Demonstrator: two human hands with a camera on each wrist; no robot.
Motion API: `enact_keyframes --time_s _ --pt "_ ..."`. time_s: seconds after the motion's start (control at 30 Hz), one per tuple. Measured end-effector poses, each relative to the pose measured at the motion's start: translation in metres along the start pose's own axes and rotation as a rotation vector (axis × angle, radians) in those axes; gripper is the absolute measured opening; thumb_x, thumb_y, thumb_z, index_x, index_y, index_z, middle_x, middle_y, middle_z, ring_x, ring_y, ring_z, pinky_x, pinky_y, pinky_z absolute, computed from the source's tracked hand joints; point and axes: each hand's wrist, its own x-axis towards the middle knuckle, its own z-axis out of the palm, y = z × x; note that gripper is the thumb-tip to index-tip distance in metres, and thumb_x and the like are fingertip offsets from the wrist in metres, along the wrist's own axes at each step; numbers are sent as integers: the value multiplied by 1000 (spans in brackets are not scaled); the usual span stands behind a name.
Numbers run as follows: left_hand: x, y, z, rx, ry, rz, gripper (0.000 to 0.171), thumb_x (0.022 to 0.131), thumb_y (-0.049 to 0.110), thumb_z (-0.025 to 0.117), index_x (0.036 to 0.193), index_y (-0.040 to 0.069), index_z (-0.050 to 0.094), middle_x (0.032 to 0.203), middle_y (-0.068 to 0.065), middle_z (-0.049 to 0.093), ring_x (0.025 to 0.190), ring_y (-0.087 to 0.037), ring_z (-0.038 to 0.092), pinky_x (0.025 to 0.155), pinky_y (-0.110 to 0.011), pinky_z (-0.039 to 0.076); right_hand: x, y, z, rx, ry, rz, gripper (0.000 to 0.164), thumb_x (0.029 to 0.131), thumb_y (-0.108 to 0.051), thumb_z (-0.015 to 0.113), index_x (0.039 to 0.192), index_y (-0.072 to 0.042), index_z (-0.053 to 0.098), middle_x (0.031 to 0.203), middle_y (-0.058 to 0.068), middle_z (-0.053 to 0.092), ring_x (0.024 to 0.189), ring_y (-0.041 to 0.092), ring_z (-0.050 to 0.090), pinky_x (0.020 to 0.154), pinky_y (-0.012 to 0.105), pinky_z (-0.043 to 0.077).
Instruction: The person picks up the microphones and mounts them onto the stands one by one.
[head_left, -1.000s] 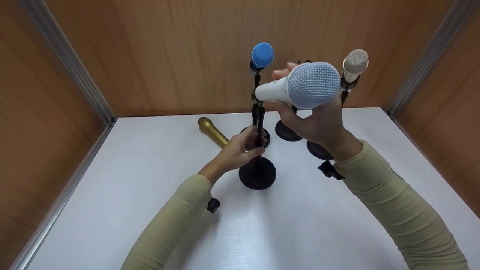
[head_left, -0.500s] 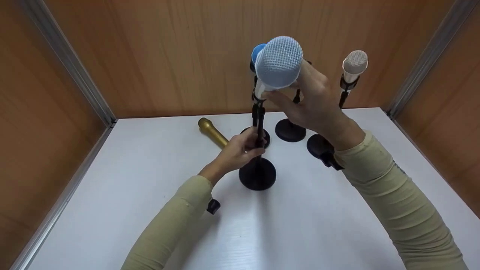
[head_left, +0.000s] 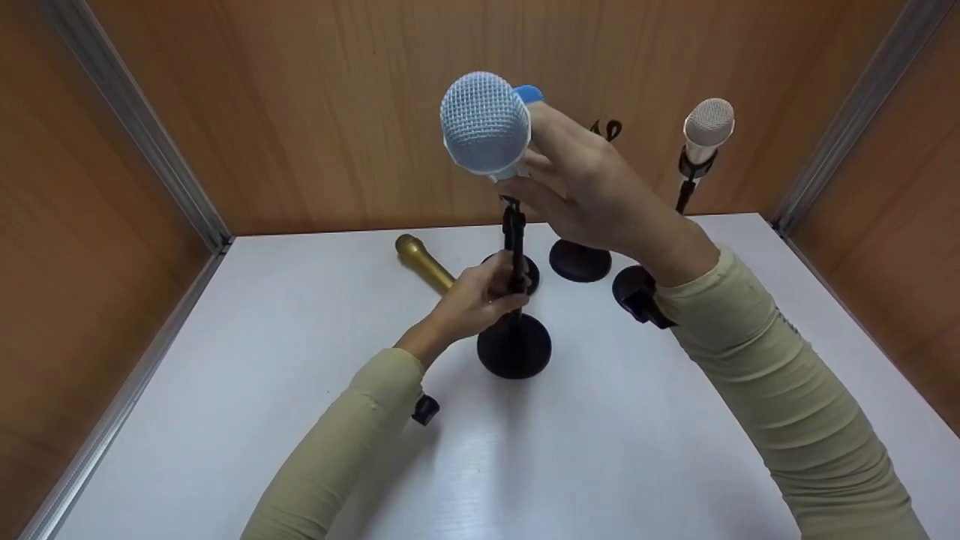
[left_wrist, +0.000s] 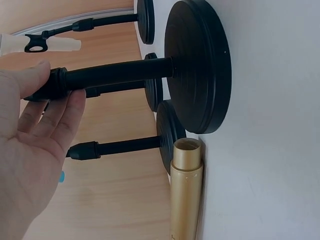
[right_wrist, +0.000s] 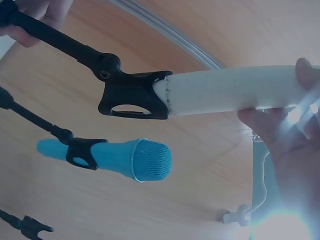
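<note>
My left hand [head_left: 476, 300] grips the pole of a black microphone stand [head_left: 514, 352], whose round base is on the white table. With my right hand [head_left: 600, 187] I hold a white microphone [head_left: 484, 124] by its body, its mesh head tilted up toward me. In the right wrist view the narrow end of that microphone [right_wrist: 220, 90] enters the opening of the stand's black clip [right_wrist: 135, 97]. Behind, a blue microphone [right_wrist: 112, 155] sits in another stand's clip; the head view shows only a sliver of it. The stand's clip is mostly covered by my right hand in the head view.
A gold microphone [head_left: 424, 262] lies on the table [head_left: 285, 337] left of the stands. At the right a second pale microphone [head_left: 709, 124] stands in its clip. Between them is a stand [head_left: 581, 261] with a bare clip. Wooden panels [head_left: 360, 112] enclose the back and sides.
My right hand has moved left and swung the white microphone from lying sideways to head-up, its end at the stand's clip. My left hand keeps its hold on the pole.
</note>
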Motion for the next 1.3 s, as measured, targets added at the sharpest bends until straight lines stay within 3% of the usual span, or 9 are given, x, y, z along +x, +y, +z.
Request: enact_keyframes --time_s 0.2,0.3,0.53,0.7,0.87,1.13,1.3 --pt "1 -2 -1 3 19 53 32 96 2 69 124 1 53 110 -15 67 94 -17 68 85 -32 58 -5 2 15 9 183 46 39 94 1 69 127 11 52 119 21 60 118 30 60 91 38 56" --pt "1 -4 0 3 22 72 35 95 1 69 125 -1 52 110 -18 68 94 -17 69 84 -32 58 -11 4 19 26 211 57 41 93 3 70 127 13 50 119 23 59 118 32 61 92 41 56" --pt "0 -6 4 9 14 96 33 95 0 69 124 -4 52 109 -17 68 95 -19 69 83 -31 58 -25 10 10 107 109 70 47 91 12 67 132 13 44 127 24 55 123 36 59 96 46 53" --pt "0 -4 2 13 12 78 30 96 2 68 122 2 54 108 -10 68 94 -18 69 84 -32 58 -28 15 5 108 55 70 44 92 13 64 131 12 43 128 24 55 125 36 58 101 45 50" --pt "0 -3 -1 36 10 64 30 96 2 69 122 6 54 109 -17 69 92 -16 69 84 -32 58 -28 20 5 113 -6 85 40 97 12 58 132 12 39 128 24 52 125 34 56 104 44 48" --pt "-2 -2 -1 67 17 84 31 95 1 69 122 -1 54 106 -9 69 90 -14 69 82 -30 58 -33 26 6 99 -34 85 39 98 11 55 133 10 37 126 25 51 119 32 56 102 42 50" --pt "-3 -1 0 53 19 88 30 95 1 69 120 0 54 105 -12 68 90 -16 69 82 -30 58 -36 29 9 113 -20 83 41 98 13 54 135 11 36 134 27 47 132 36 50 108 46 44"
